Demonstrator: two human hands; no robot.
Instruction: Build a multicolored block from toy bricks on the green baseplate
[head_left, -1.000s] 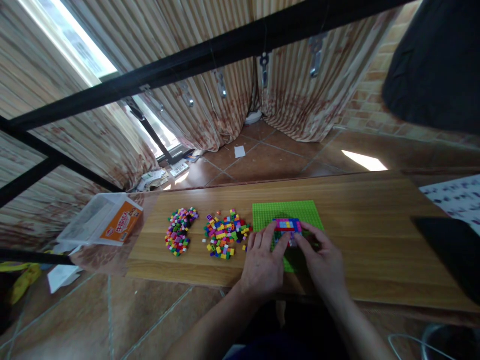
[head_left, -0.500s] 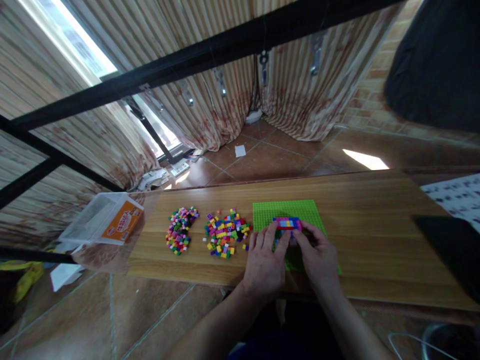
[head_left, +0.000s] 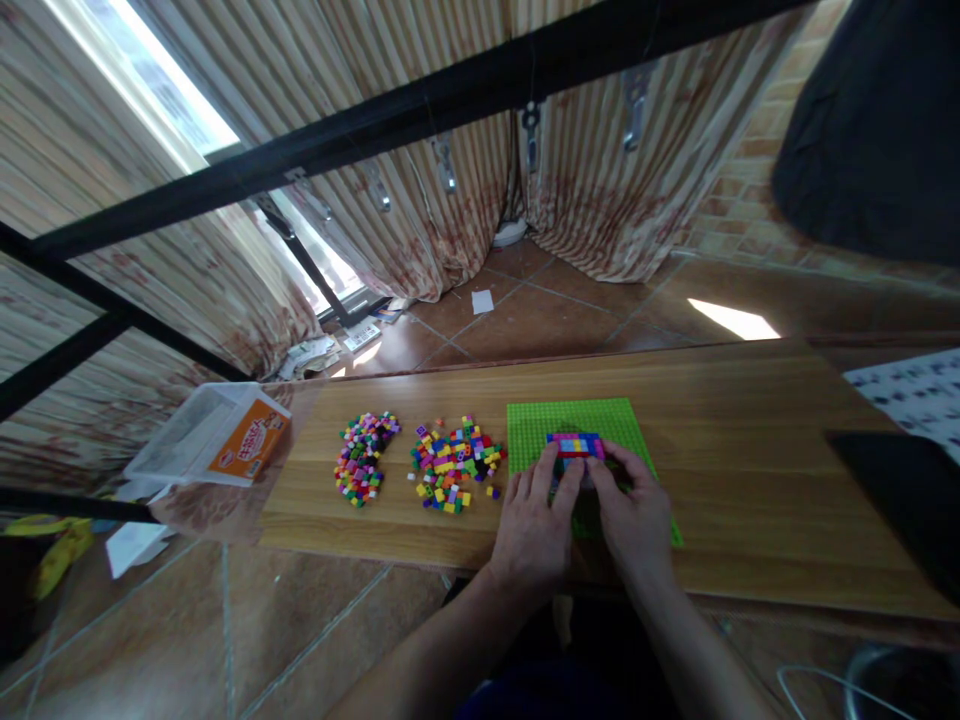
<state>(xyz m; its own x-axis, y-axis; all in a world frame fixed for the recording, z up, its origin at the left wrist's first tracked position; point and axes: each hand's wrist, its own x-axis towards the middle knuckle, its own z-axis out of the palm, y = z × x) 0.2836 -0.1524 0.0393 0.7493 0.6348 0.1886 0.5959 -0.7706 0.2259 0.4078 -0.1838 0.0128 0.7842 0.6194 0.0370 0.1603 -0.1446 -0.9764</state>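
Note:
A green studded baseplate point(head_left: 532, 424) lies on the wooden table. On it sits a small multicoloured brick structure point(head_left: 576, 445), with pink, blue and red rows showing. My left hand point(head_left: 534, 525) is at its left and near side, fingers bent against the bricks. From the right, my right hand point(head_left: 634, 500) grips the structure's right and near edge with thumb and fingers. The fingertips hide the near part of the structure. Left of the baseplate lies a loose pile of mixed bricks point(head_left: 450, 465), and farther left a curved pile of small bricks point(head_left: 360, 460).
A clear plastic box point(head_left: 180, 440) with an orange label stands at the table's left end. A black bar point(head_left: 450, 90) crosses above the table. At the right lie a black object point(head_left: 892, 490) and a printed sheet point(head_left: 911, 395).
Both hands stay at the brick structure, with only slight finger shifts. The left fingers sit a little lower and closer together. The whole view has shifted slightly.

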